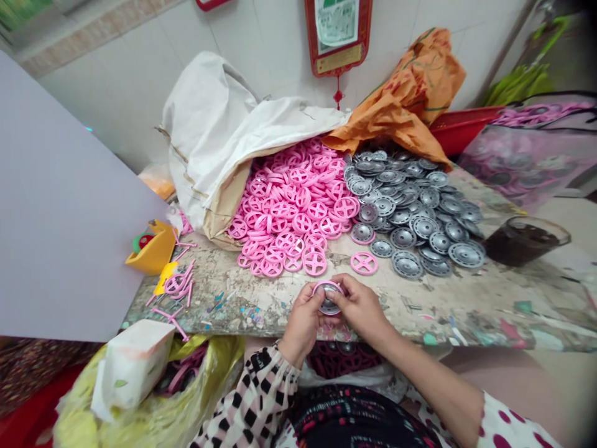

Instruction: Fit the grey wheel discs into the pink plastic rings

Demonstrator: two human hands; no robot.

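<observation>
At the far left a flat pale grey panel (pixel 65 199) stands beside the paint-flecked, stone-like bench (pixel 471 311), and a yellow plastic scoop (pixel 152 249) sits at the bench's left end near a tangle of pink plastic sprues (pixel 180 283). Below the bench edge, a white paper pack (pixel 133 367) rests on a yellow plastic bag (pixel 140 404). The left hand (pixel 303 320), in a black-and-pink checked sleeve (pixel 252 398), and the right hand (pixel 359 305), with a bare forearm, meet at the front of the bench, just above its edge. Their grip is closed from both sides on a grey ribbed disc with a pink ring at its rim (pixel 329 298), which is held up off the bench, tilted toward the person. Behind the hands, a white woven sack (pixel 209 137) lies folded open against a heap of pink spoked rings (pixel 289 211). To the right, a single pink spoked ring (pixel 364 263) lies apart from the heap, next to a spread of grey ribbed discs (pixel 415 218). An orange bag (pixel 405 93) is bunched behind those discs, a red basin (pixel 461 127) sits beyond it, and a glass jar with dark contents (pixel 525 239) stands at the right.
</observation>
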